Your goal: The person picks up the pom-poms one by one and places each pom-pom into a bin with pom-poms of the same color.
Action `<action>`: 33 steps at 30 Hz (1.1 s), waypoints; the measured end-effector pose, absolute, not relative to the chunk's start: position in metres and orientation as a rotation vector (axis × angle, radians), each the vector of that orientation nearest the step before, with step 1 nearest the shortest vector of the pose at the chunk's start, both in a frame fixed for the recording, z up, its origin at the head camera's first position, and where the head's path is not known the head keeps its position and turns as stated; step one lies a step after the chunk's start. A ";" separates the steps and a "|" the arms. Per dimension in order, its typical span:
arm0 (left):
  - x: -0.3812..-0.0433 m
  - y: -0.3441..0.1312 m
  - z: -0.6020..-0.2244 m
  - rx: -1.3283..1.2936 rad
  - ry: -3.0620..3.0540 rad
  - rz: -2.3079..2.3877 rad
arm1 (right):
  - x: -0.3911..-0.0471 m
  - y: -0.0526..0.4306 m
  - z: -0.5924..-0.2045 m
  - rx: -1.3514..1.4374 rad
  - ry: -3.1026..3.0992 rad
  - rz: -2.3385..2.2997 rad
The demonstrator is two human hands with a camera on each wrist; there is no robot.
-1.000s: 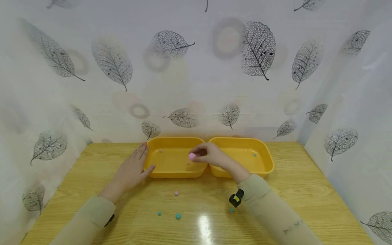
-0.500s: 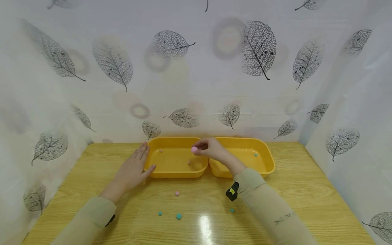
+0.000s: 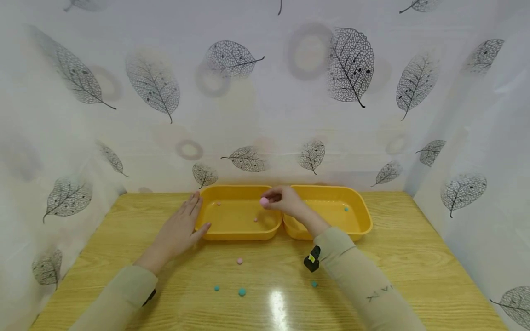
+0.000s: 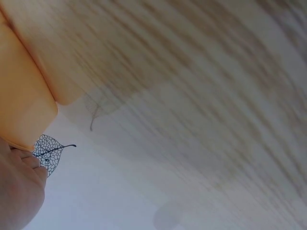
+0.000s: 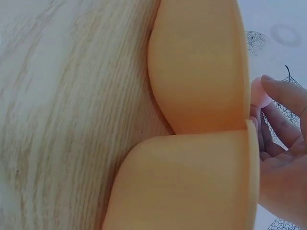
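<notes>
Between thumb and fingers my right hand (image 3: 287,204) pinches a pink ball (image 3: 264,202), held above the right end of the left yellow tray (image 3: 240,236). The right wrist view shows the same pink ball (image 5: 260,93) at the fingertips, beyond the tray rims. My left hand (image 3: 175,230) lies against that tray's left end, fingers extended along the wall and thumb at the front corner. Inside the tray are two tiny pink balls, one at the back left (image 3: 219,203) and one toward the right (image 3: 255,219). In the left wrist view the left hand (image 4: 21,191) is partly cut off.
A second yellow tray (image 3: 362,223) stands against the first on the right, with a small teal ball (image 3: 346,209) inside. In front, on the wooden table (image 3: 198,312), lie a pink ball (image 3: 239,261) and several teal pieces (image 3: 242,292). A leaf-patterned curtain (image 3: 265,115) encloses the back and sides.
My right hand has risen slightly and shifted a little right, still pinching the pink ball. The left hand stays at the tray's end.
</notes>
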State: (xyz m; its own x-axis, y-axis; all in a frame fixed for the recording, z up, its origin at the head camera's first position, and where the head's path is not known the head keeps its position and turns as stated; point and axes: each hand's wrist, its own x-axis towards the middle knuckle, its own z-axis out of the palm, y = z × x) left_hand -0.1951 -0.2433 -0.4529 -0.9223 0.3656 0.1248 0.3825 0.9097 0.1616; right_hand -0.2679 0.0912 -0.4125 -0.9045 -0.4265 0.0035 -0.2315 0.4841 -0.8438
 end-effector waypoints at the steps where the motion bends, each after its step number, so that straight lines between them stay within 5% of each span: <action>1: -0.195 -0.244 -0.453 -0.584 -2.980 -0.279 | -0.268 0.091 -0.413 -0.569 2.526 -1.387; 33: -0.194 -0.240 -0.451 -0.570 -2.981 -0.273 | -0.263 0.090 -0.422 -0.540 2.546 -1.516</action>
